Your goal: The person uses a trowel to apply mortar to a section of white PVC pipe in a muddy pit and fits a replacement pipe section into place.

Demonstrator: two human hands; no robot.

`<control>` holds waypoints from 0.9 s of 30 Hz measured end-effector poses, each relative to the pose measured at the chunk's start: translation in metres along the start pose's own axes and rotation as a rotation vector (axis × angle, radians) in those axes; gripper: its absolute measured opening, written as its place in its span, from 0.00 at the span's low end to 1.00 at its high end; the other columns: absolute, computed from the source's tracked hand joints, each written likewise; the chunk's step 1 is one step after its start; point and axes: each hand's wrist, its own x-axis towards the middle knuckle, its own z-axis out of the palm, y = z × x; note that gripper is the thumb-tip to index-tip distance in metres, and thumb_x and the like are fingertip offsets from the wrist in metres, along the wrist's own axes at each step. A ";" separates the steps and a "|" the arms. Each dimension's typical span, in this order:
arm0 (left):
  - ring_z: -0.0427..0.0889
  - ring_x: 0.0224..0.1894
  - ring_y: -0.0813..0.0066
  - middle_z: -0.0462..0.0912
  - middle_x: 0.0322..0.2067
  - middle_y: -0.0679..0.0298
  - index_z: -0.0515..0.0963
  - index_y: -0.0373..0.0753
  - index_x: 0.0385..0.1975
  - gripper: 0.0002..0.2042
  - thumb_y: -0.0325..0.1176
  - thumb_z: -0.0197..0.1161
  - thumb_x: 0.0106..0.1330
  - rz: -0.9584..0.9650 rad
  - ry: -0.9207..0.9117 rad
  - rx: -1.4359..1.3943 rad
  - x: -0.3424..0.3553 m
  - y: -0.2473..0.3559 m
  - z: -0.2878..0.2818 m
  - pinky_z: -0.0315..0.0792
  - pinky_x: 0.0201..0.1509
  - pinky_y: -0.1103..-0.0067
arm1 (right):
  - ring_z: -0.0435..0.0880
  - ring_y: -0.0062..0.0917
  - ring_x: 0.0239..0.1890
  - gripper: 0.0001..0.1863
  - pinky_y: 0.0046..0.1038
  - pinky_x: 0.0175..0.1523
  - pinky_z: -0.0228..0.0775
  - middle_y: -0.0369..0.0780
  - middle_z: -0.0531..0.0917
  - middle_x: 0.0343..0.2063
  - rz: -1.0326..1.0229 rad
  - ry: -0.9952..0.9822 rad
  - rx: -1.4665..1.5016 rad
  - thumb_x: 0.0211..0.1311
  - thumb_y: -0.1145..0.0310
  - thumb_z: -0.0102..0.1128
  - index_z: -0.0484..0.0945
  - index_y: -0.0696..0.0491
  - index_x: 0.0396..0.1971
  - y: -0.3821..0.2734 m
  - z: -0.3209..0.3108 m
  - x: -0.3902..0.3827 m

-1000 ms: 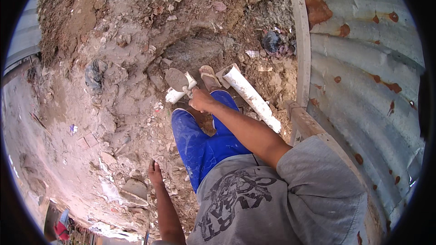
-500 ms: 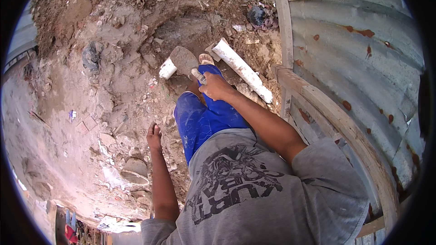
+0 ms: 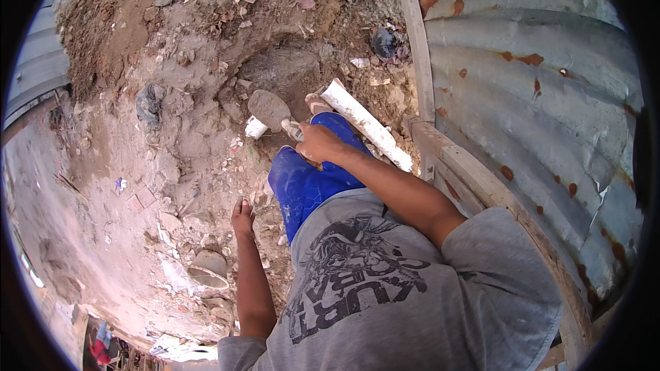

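My right hand (image 3: 320,143) is closed round the pale handle of a trowel (image 3: 269,110), in front of my blue-trousered legs. The trowel's rounded, mud-coated blade points away to the left, over the dirt. Just below the blade is a short white pipe piece (image 3: 256,127). Lower down on the left, my left hand (image 3: 243,218) hangs over the rubble with its fingers loosely apart and nothing in them. A long white pipe (image 3: 364,122) lies slantwise on the ground, right of my foot.
Rusty corrugated metal sheets (image 3: 529,89) on a wooden frame (image 3: 481,165) stand close on my right. A mud-caked bucket (image 3: 209,270) sits among rubble at lower left. Dark plastic bags (image 3: 148,105) lie on the uneven dirt. A person in red (image 3: 100,352) is far off at lower left.
My right hand has moved slightly left and down with the trowel, whose blade has swung a little left. My left hand has shifted slightly right and down; the view has moved a little.
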 end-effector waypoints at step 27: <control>0.78 0.54 0.73 0.77 0.60 0.65 0.68 0.41 0.68 0.26 0.44 0.61 0.74 0.021 -0.174 0.003 0.028 0.032 0.020 0.73 0.55 0.74 | 0.83 0.50 0.51 0.32 0.42 0.56 0.75 0.60 0.83 0.44 0.058 0.193 0.085 0.56 0.66 0.63 0.71 0.67 0.59 0.015 -0.006 -0.077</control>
